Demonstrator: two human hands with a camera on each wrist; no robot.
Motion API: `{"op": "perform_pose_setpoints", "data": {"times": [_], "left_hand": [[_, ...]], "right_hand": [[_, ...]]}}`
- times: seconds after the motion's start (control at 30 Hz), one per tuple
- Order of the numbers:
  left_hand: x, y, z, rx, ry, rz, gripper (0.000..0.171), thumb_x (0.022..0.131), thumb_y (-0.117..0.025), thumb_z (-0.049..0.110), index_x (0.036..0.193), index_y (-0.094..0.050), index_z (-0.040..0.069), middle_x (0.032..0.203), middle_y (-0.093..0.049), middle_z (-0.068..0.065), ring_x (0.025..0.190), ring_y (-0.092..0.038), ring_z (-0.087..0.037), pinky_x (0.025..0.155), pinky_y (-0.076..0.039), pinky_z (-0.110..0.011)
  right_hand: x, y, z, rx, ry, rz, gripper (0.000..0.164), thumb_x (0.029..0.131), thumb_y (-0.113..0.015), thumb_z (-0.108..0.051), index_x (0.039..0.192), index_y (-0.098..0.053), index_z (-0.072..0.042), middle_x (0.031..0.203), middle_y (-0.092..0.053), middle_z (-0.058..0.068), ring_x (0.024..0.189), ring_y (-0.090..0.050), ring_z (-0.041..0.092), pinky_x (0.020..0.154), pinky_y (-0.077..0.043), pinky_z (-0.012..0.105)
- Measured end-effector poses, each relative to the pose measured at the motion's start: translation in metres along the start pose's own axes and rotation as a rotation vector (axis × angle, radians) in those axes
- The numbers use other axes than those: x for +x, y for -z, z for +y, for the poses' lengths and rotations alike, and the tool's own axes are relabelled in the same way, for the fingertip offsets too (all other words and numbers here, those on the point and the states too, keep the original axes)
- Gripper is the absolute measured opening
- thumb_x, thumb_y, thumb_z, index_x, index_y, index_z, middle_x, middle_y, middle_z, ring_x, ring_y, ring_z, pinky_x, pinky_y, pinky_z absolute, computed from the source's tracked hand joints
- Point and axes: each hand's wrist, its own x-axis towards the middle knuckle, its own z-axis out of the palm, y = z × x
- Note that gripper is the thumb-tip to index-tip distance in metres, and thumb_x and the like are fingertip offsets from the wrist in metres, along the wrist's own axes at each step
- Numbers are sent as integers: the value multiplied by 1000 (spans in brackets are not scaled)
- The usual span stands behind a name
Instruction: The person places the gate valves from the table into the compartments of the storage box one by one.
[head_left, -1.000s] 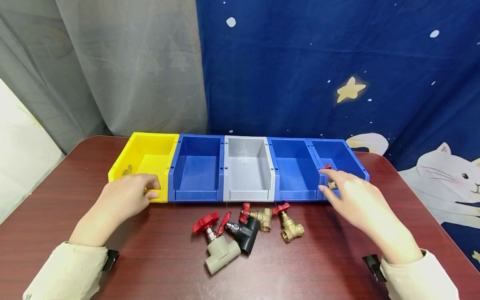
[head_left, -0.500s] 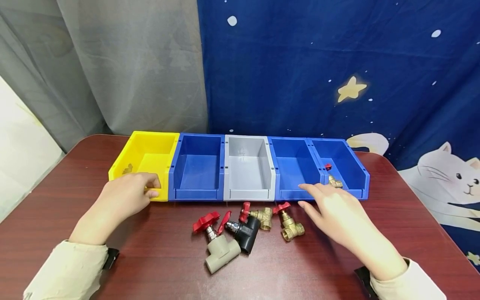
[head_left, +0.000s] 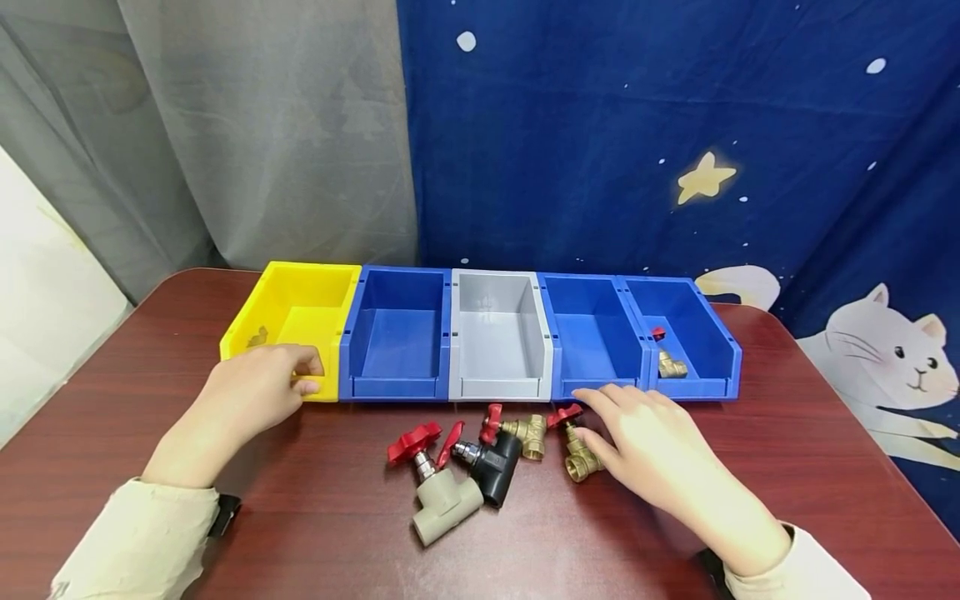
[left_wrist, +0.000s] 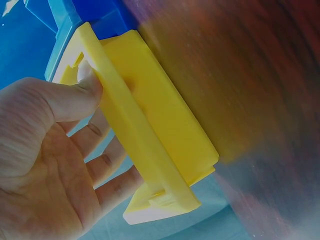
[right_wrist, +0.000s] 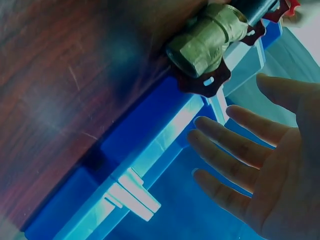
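My left hand (head_left: 258,387) grips the front lip of the yellow bin (head_left: 311,325), thumb outside and fingers inside, as the left wrist view shows. My right hand (head_left: 645,437) hovers with spread, relaxed fingers over a brass valve (head_left: 579,462) with a red handwheel, partly covering it. In the right wrist view nothing lies between its fingers (right_wrist: 230,145), and the brass valve (right_wrist: 205,42) is just past them. Left of it on the table lie another brass valve (head_left: 534,437), a black tee valve (head_left: 495,471) and a grey-beige tee valve (head_left: 446,504), all with red handles.
Right of the yellow bin stand a blue bin (head_left: 397,342), a grey bin (head_left: 498,337) and two more blue bins, side by side. The rightmost blue bin (head_left: 693,333) holds a brass valve (head_left: 671,365). Curtains hang behind the brown table (head_left: 315,517).
My right hand has moved left and toward me, from the rightmost blue bin to the brass valve on the table. My left hand stays on the yellow bin.
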Motion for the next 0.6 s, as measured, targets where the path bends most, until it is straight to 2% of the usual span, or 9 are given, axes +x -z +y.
{"op": "perform_pose_setpoints", "data": {"times": [0.33,0.6], "left_hand": [[0,0,-1,-2,0,0,17,86,-77,19,80,-62,17,68,-55,3,68,-51,-22,62,-44,-40],[2,-1,-2,-4,-1,9,16,87,-76,19,80,-62,17,72,-57,2,69,-52,-22,62,-44,-41]], "right_hand": [[0,-11,-5,-3,25,-30,43,88,-75,-37,120,-68,-10,104,-70,5,93,-67,23,81,-54,43],[1,-19,-7,-30,19,-69,53,86,-74,-45,123,-65,-7,100,-70,7,90,-67,25,78,-53,44]]}}
